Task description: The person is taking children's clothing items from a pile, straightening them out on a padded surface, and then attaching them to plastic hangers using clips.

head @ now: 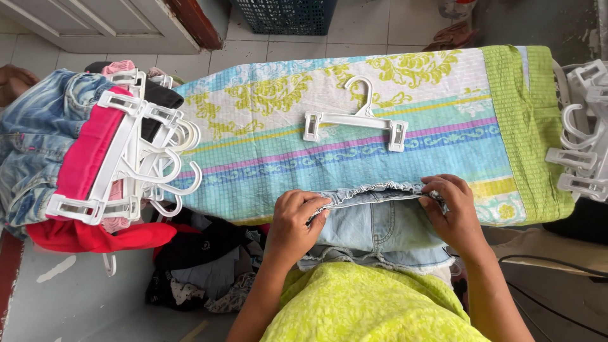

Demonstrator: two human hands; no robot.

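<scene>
A small pair of light-blue denim shorts with an elastic, ruffled waistband hangs over the near edge of an ironing board covered in patterned turquoise, yellow and pink cloth. My left hand pinches the waistband at its left end. My right hand grips the waistband at its right end. A white plastic clip hanger lies flat on the board, a little beyond both hands.
At the board's left end lies a pile of clothes on white clip hangers, with jeans and pink and red garments. More empty white hangers are stacked at the right. Dark clothes lie on the floor below. A dark basket stands beyond.
</scene>
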